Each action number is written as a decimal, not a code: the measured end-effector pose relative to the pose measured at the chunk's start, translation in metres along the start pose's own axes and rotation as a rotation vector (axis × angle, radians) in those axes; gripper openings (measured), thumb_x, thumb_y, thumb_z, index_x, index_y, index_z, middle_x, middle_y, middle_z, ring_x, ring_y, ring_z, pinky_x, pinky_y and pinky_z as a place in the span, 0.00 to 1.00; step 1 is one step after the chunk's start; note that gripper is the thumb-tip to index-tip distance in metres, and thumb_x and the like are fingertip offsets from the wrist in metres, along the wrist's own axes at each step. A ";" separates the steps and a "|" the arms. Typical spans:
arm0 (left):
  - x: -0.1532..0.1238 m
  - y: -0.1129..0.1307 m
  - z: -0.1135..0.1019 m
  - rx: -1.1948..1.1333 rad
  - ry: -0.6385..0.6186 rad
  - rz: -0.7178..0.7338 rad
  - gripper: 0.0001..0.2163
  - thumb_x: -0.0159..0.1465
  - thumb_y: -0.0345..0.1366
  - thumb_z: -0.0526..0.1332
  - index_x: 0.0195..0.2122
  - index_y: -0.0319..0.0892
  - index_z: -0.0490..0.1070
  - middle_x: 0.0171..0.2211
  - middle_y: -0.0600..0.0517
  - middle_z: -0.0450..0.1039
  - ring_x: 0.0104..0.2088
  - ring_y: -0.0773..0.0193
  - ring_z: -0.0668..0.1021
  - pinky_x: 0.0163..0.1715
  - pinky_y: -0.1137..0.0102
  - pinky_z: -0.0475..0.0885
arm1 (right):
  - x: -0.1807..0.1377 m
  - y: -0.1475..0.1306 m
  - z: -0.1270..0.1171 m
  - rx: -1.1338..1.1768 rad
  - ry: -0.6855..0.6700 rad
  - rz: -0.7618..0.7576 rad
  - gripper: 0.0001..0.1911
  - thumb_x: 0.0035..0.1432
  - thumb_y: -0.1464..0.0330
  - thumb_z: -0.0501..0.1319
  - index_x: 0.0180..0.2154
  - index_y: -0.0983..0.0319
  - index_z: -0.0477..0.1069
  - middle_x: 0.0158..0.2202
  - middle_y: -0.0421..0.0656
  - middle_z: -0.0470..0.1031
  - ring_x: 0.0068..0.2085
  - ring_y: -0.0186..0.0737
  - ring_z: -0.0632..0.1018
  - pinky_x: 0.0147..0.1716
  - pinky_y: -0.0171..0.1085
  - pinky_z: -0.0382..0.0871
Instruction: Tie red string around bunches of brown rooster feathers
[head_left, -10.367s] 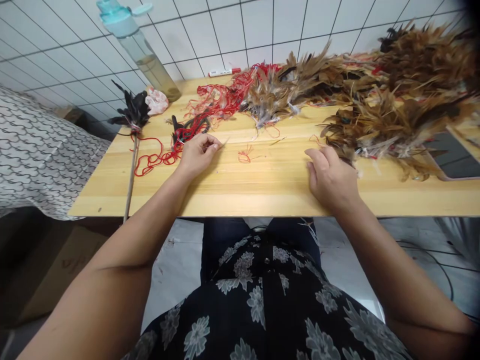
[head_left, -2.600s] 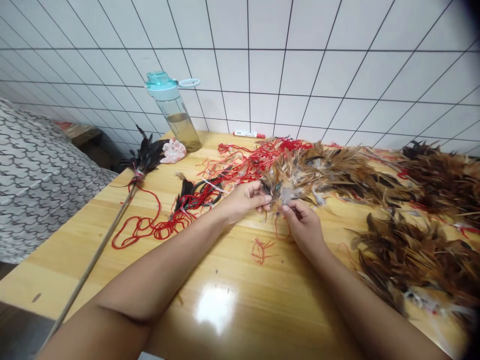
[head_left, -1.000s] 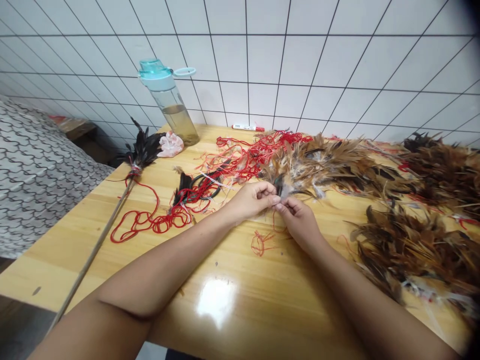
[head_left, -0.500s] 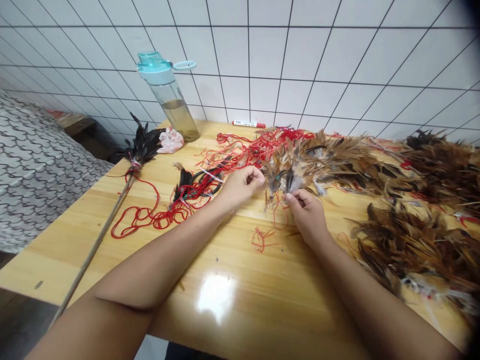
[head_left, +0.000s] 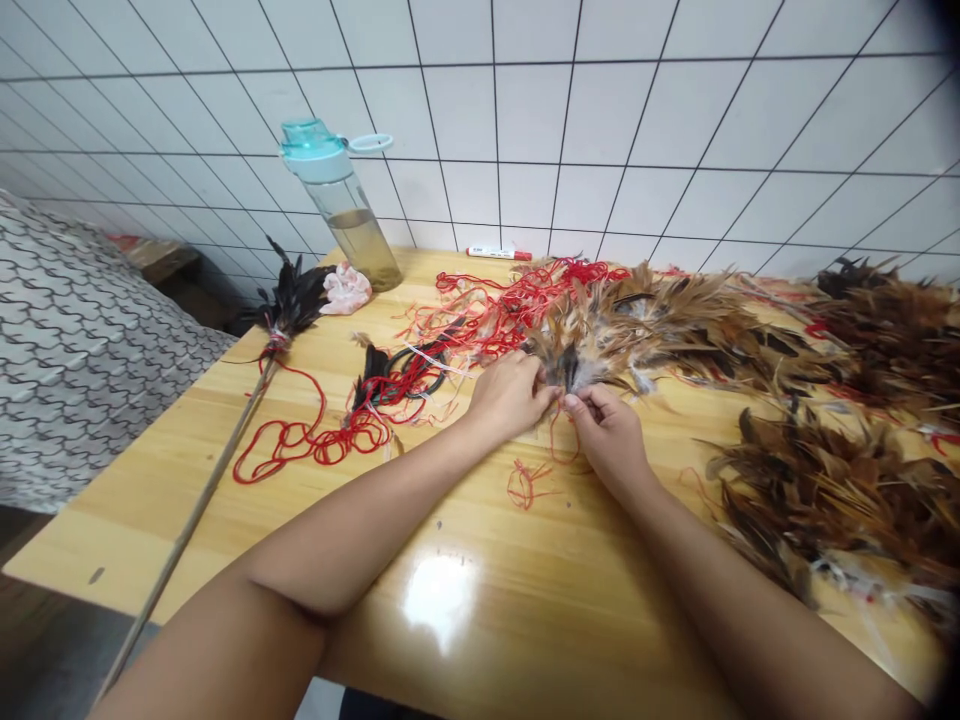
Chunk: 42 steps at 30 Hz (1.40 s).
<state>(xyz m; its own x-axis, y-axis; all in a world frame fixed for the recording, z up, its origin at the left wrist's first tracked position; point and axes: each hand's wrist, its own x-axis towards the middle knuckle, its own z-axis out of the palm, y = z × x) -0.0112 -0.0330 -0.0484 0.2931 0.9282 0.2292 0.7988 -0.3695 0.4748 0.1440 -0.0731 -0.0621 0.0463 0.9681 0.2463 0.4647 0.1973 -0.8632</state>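
Note:
My left hand (head_left: 514, 393) and my right hand (head_left: 607, 425) meet almost fingertip to fingertip over the middle of the table. Both pinch the quill end of a small dark-and-grey feather bunch (head_left: 568, 368). A thin red thread (head_left: 555, 440) hangs in a loop below the fingers. Right behind lies a long heap of brown feathers (head_left: 675, 310). Tangled red cord (head_left: 517, 305) spreads behind my left hand, and more of it loops out to the left. A little scrap of red thread (head_left: 523, 483) rests on the wood in front.
On the left, a stick (head_left: 202, 500) tipped with black feathers (head_left: 292, 300) crosses the table edge. A water bottle (head_left: 352, 220), crumpled pink plastic (head_left: 346, 290) and a red-and-white marker (head_left: 499, 254) stand or lie near the tiled wall. Brown feather piles (head_left: 840, 480) cover the right side.
My left hand has moved right, to the feather bunch beside my right hand. Its fingers now pinch at the quills. My right hand has stayed there, and the view has shifted slightly.

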 end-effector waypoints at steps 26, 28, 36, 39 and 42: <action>-0.009 0.003 -0.009 -1.080 -0.212 -0.260 0.15 0.50 0.41 0.69 0.26 0.38 0.64 0.22 0.55 0.68 0.24 0.72 0.69 0.27 0.74 0.61 | -0.001 0.005 0.002 0.017 0.008 -0.143 0.11 0.56 0.66 0.59 0.22 0.60 0.69 0.22 0.38 0.64 0.26 0.35 0.66 0.28 0.35 0.60; -0.009 0.003 -0.008 -1.084 -0.226 -0.259 0.15 0.50 0.41 0.68 0.26 0.38 0.63 0.21 0.56 0.68 0.23 0.72 0.68 0.27 0.74 0.60 | -0.001 0.006 0.002 0.009 0.003 -0.148 0.10 0.56 0.67 0.59 0.23 0.60 0.70 0.22 0.39 0.65 0.26 0.35 0.67 0.28 0.35 0.60; -0.009 0.004 -0.006 -1.148 -0.245 -0.243 0.16 0.48 0.40 0.69 0.26 0.38 0.62 0.23 0.56 0.67 0.25 0.72 0.68 0.29 0.74 0.62 | -0.001 0.009 0.003 -0.052 -0.047 -0.250 0.10 0.57 0.69 0.59 0.23 0.60 0.69 0.24 0.40 0.67 0.28 0.36 0.70 0.29 0.35 0.62; -0.009 0.001 -0.005 -1.113 -0.262 -0.227 0.16 0.48 0.40 0.69 0.29 0.38 0.64 0.24 0.57 0.66 0.25 0.72 0.69 0.29 0.74 0.63 | -0.004 0.005 0.002 -0.191 -0.057 -0.308 0.12 0.59 0.70 0.56 0.23 0.60 0.67 0.25 0.41 0.67 0.29 0.38 0.70 0.29 0.35 0.62; -0.009 -0.002 -0.003 -0.988 -0.252 -0.189 0.15 0.50 0.39 0.68 0.28 0.38 0.63 0.23 0.57 0.64 0.25 0.72 0.67 0.27 0.75 0.61 | -0.009 0.001 0.002 -0.345 -0.086 -0.311 0.12 0.60 0.70 0.54 0.24 0.60 0.66 0.28 0.43 0.68 0.32 0.40 0.71 0.30 0.36 0.62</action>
<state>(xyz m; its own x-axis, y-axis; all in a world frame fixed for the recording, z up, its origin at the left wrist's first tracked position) -0.0173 -0.0408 -0.0492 0.4004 0.9149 -0.0521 0.0899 0.0174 0.9958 0.1428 -0.0810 -0.0662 -0.2086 0.8832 0.4201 0.7119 0.4317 -0.5539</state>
